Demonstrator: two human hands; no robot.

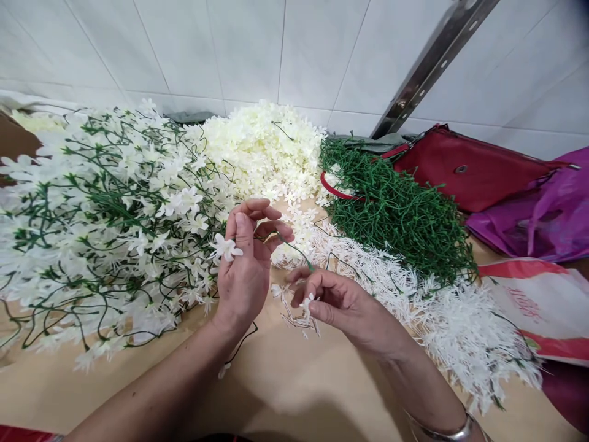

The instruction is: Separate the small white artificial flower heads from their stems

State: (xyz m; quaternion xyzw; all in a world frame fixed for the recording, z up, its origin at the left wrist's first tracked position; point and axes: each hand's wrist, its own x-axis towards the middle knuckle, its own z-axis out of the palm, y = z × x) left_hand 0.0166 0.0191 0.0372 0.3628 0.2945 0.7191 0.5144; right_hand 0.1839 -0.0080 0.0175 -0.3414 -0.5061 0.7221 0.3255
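My left hand (246, 264) is raised at the middle, fingers curled round a thin green stem (297, 250). A white flower (226, 247) shows at the outer side of its thumb. Lower and to the right, my right hand (340, 301) pinches a small white flower piece (307, 304) between thumb and fingers, close to the stem's lower end. Just below the fingers lie a few loose white pieces (299, 322). A dark stem with a white tip (224, 370) hangs or lies under my left wrist.
Assembled white flowers (138, 209) are heaped at left, cream blossoms (262, 144) at the back. Green stems (396, 209) and white stamen-like pieces (460, 325) lie at right, beside a red bag (469, 166), purple bag (529, 215) and red-white bag (538, 301).
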